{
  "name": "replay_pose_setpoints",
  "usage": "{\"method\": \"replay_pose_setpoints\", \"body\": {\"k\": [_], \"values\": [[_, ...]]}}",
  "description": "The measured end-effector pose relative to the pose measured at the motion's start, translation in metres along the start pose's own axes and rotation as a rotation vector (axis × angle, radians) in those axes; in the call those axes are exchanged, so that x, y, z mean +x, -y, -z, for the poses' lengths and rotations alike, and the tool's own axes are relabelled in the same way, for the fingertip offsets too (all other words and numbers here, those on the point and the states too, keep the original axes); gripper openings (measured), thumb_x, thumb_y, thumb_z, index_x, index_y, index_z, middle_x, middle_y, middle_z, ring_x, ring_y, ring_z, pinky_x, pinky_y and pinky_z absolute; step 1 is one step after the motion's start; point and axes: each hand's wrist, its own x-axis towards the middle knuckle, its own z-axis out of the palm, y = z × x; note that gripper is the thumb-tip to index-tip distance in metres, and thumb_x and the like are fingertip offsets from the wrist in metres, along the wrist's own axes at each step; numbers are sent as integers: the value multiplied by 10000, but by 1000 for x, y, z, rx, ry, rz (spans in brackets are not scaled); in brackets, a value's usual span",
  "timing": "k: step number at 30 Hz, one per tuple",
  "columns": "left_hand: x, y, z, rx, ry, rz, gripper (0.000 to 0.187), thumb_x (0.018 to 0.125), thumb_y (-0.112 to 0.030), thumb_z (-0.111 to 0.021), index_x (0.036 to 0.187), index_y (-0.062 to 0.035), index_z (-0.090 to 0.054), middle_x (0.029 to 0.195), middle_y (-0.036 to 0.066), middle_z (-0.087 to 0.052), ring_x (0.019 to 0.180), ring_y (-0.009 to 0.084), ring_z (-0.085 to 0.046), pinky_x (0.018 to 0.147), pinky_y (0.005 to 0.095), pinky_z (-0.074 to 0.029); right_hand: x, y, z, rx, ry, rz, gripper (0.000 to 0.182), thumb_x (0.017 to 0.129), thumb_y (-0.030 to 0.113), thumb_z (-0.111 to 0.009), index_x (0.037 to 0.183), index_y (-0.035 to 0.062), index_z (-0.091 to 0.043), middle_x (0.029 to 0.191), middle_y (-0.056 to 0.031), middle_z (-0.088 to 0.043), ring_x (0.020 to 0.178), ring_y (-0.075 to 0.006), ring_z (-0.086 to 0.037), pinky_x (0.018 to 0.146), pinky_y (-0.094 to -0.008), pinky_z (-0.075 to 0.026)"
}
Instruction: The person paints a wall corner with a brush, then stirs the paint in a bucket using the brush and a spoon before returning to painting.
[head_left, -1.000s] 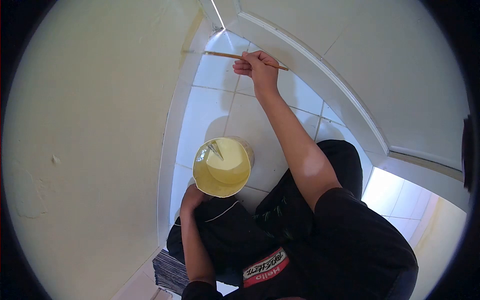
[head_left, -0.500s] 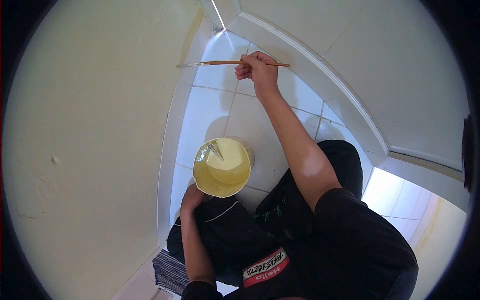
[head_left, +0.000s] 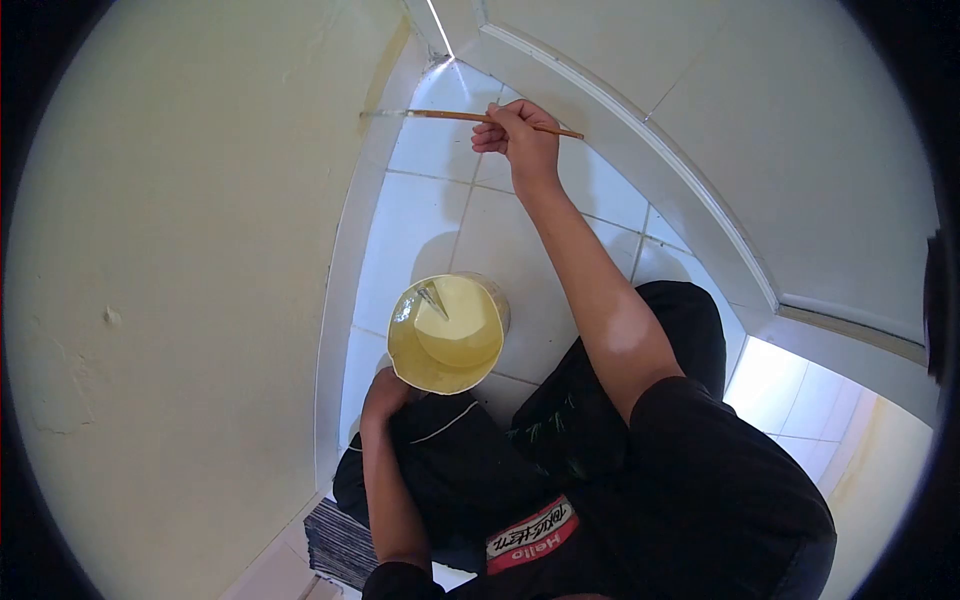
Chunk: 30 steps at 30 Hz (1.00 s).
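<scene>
My right hand [head_left: 522, 135] is closed on the thin wooden handle of a paintbrush [head_left: 455, 116]. The brush lies almost level across the view, and its pale tip reaches the cream wall [head_left: 180, 250] just above the white skirting, beside a darker yellowish strip [head_left: 390, 62]. Below stands a bucket [head_left: 450, 385] of pale yellow paint [head_left: 465, 325], with a clear pointed piece [head_left: 433, 302] at the paint's surface. My left hand [head_left: 385, 393] is at the bucket's near left side, by my knee; its fingers are hidden behind the bucket and cannot be made out.
White floor tiles [head_left: 505, 235] lie between the wall and a white panelled door [head_left: 700, 170] on the right. Light comes through a narrow gap [head_left: 440, 28] at the far corner. A dark striped mat [head_left: 345, 545] is at the lower left, near my leg.
The brush tip has moved slightly up and away along the wall, and the handle has tilted a little. My left hand and the bucket stay in place.
</scene>
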Motion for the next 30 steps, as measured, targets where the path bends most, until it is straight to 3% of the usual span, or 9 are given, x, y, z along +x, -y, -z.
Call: {"method": "replay_pose_setpoints", "body": {"k": [5,9,14,17,20,24,30], "values": [[0,1,0,24,0,-18,431,893,-383,-633,1035,15,-717,970,263,-722,914,395,-713,807,448,-543,0,0,-3,23,-56,20,170,931,108,-666,807,5,-613,723,-158,-688,570,-202,-676,545,-329,-594],[-3,-8,3,72,-20,-5,427,888,-379,-644,1025,18,-718,958,257,-726,896,395,-716,800,444,-545,3,-1,6,-23,36,-33,166,932,98,-659,805,2,-611,731,-162,-691,562,-201,-675,529,-324,-595],[2,5,-1,-25,21,80,432,885,-385,-653,1061,5,-716,1013,265,-717,963,408,-701,832,447,-540,1,-2,-2,86,-90,72,199,918,82,-658,748,4,-592,682,-155,-678,505,-198,-655,475,-316,-577],[2,1,-1,-4,9,58,426,877,-376,-664,1078,-4,-714,1034,268,-712,987,415,-694,841,450,-538,2,-3,-3,61,-60,41,204,924,83,-652,746,9,-586,682,-153,-676,501,-195,-651,466,-316,-574],[0,-1,1,23,2,5,432,878,-383,-659,1083,-7,-714,1040,266,-711,996,421,-689,844,452,-537,-3,3,1,-68,29,-38,175,943,93,-631,789,13,-610,711,-152,-680,564,-194,-666,531,-329,-591],[-3,-6,2,46,-17,-38,454,884,-408,-643,1082,-6,-714,1036,267,-712,991,421,-689,843,451,-537,0,-2,-1,20,-22,51,175,934,96,-641,782,14,-609,698,-148,-675,551,-195,-658,521,-330,-588],[-2,-9,4,-13,3,89,457,883,-413,-642,1054,4,-720,1006,267,-717,960,395,-706,829,444,-539,0,-2,2,1,39,-7,182,937,103,-637,780,17,-607,697,-147,-674,551,-199,-659,520,-337,-590]]}}
